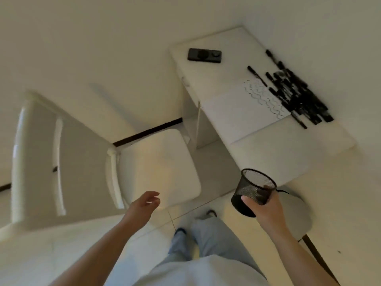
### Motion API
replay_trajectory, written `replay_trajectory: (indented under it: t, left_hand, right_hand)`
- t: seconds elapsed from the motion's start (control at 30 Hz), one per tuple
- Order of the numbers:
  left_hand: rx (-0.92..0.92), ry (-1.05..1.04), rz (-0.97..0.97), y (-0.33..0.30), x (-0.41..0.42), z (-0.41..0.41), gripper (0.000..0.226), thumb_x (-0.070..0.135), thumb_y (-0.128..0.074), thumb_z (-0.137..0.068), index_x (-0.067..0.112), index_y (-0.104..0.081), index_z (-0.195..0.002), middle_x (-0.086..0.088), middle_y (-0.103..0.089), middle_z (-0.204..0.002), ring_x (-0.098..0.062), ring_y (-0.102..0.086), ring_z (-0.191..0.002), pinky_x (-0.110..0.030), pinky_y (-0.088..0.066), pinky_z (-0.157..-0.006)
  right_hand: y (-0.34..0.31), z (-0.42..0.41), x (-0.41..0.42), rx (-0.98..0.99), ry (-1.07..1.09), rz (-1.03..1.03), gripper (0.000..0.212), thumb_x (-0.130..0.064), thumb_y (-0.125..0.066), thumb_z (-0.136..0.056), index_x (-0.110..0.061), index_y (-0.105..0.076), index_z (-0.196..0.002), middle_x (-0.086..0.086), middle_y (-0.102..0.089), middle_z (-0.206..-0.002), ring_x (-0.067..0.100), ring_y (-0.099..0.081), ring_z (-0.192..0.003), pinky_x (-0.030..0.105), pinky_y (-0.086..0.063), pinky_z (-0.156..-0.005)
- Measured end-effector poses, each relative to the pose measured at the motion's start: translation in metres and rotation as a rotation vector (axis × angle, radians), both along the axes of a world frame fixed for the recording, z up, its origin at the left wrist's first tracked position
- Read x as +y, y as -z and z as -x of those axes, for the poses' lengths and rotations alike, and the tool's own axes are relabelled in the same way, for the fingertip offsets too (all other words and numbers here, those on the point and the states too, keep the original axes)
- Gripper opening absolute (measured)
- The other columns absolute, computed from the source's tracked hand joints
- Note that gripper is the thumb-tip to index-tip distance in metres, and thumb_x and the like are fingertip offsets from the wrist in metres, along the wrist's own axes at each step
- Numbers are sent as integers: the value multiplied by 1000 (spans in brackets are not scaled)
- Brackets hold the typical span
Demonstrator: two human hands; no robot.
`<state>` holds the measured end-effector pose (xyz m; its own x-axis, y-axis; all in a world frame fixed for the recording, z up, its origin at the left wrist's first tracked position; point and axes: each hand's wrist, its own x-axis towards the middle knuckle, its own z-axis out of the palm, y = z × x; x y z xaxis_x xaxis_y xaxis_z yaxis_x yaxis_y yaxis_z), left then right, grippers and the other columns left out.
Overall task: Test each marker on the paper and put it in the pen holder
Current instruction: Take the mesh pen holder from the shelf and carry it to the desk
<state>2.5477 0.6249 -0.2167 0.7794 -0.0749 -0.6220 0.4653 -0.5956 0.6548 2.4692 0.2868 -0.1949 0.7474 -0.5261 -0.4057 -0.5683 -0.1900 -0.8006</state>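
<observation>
Right now my right hand (265,207) holds the pen holder (252,191), a black mesh cup. My fingers curl round its side, with my thumb on the near wall and my fingertips hooked over the rim. The cup is tipped a little, up in the air, near the close end of the white desk (309,153). I can't tell if anything is inside it.

My left hand (144,205) holds nothing. Its fingers are loose and a bit bent, spread out over the near edge of the white chair seat (158,162). I can't tell if they touch the seat.

On the desk, farther away, lies the paper (237,118). Its far right part has rows of wavy black lines. Just past those lines, on the right, sits a big heap of black markers (296,93). Some of them lie over the paper's edge. One marker lies a bit apart at the far left of the heap.

At the far end of the desk there is a flat black gadget (204,55) with two round parts on it.

Below me I see my light trousers (206,244) and the pale floor (31,261).
</observation>
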Motion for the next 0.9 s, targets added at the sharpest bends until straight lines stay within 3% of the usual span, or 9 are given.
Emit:
replay_trajectory:
  t: [0.13, 0.27, 0.33, 0.47, 0.57, 0.73, 0.8, 0.9]
  left_hand:
    - [-26, 128, 10, -5, -55, -61, 12, 31, -55, -89, 40, -56, -98, 15, -63, -95, -3, -59, -88, -19, -42, -71]
    - [-1, 190, 23, -7, -110, -95, 13, 30, -54, -90, 37, -56, -99, 14, -62, -98, -4, -58, -91, -23, -41, -77]
    - [15, 221, 19, -7, -138, -108, 13, 28, -53, -90, 33, -57, -102, 11, -62, -99, -6, -58, -91, -24, -41, -78]
    - [-13, 291, 31, -14, -191, -138, 13, 27, -53, -91, 32, -56, -102, 14, -60, -98, 3, -55, -86, -15, -39, -70]
    - [-41, 380, 34, -25, -224, -162, 15, 25, -53, -90, 33, -55, -103, 12, -62, -101, 1, -56, -88, -15, -39, -72]
    - [-191, 665, 2, -40, -287, -218, 27, 24, -53, -91, 38, -48, -114, 11, -59, -108, -3, -58, -91, -15, -47, -78]
    - [-278, 831, -69, -37, -316, -239, 34, 27, -53, -90, 33, -47, -123, 9, -58, -117, -8, -55, -103, -27, -45, -94]
    - [-421, 1186, -245, -25, -357, -273, 47, 37, -49, -91, 34, -36, -135, 11, -45, -137, -12, -35, -127, -30, -33, -104]
  right_hand:
    - [3, -35, -39, -23, 148, -48, 69, -26, -81, -67, -14, -42, -122, 2, -59, -110, 22, -57, -100, 40, -48, -85]
    - [3, -62, -79, -4, 200, -35, 60, -25, -82, -65, -20, -41, -109, -5, -59, -97, 20, -59, -93, 29, -46, -73]
    - [6, -72, -98, 28, 212, -28, 60, -28, -83, -62, -22, -41, -105, -4, -59, -97, 19, -58, -91, 31, -47, -73]
    - [9, -99, -134, 67, 200, 9, 64, -32, -83, -61, -20, -43, -110, -2, -56, -100, 19, -54, -91, 31, -43, -74]
    - [11, -111, -150, 65, 259, -4, 70, -35, -82, -62, -16, -43, -116, -2, -55, -102, 18, -53, -91, 30, -41, -74]
    - [15, -125, -168, 58, 367, -37, 80, -36, -83, -61, -16, -38, -124, -4, -52, -106, 16, -51, -95, 29, -41, -76]
    - [17, -130, -172, 31, 412, -13, 82, -31, -84, -59, -17, -38, -125, -5, -52, -107, 15, -50, -97, 27, -40, -78]
    - [20, -143, -175, 9, 497, 29, 86, -31, -84, -57, -21, -36, -128, -9, -49, -111, 12, -49, -100, 24, -40, -80]
